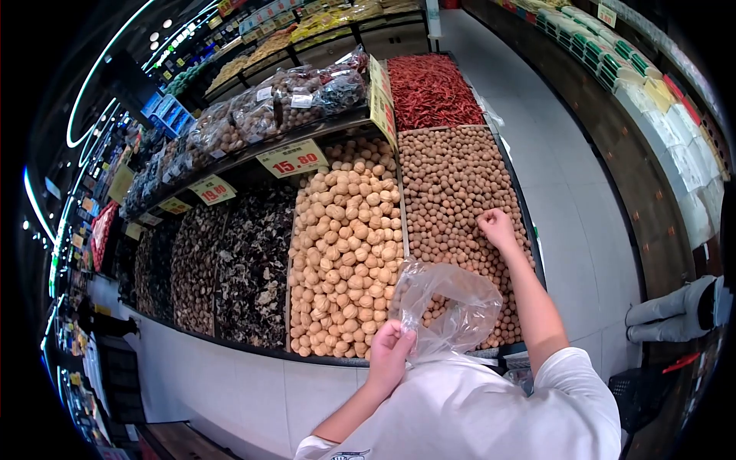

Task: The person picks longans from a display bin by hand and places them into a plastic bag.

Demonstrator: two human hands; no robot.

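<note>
My left hand (391, 355) pinches the rim of a clear plastic bag (460, 310), which hangs with its mouth spread over the near end of the brown-fruit bin. My right hand (497, 230) is low over a bin of small round brown dried fruits, likely longans (448, 180). Its fingers are curled together at the fruits' surface, and whatever lies between them is hidden. Left of that bin, behind a thin divider, is a heap of pale walnuts (345, 253). Through the bag some brown fruits show; I cannot tell whether any are inside it.
Dried red chilies (433, 92) fill the bin beyond. Dark dried fungus (257, 268) lies left of the walnuts. A shelf of bagged goods (284, 100) with price signs (293, 158) overhangs the bins. Another person's legs (667, 310) and a dark basket (640, 395) are at right.
</note>
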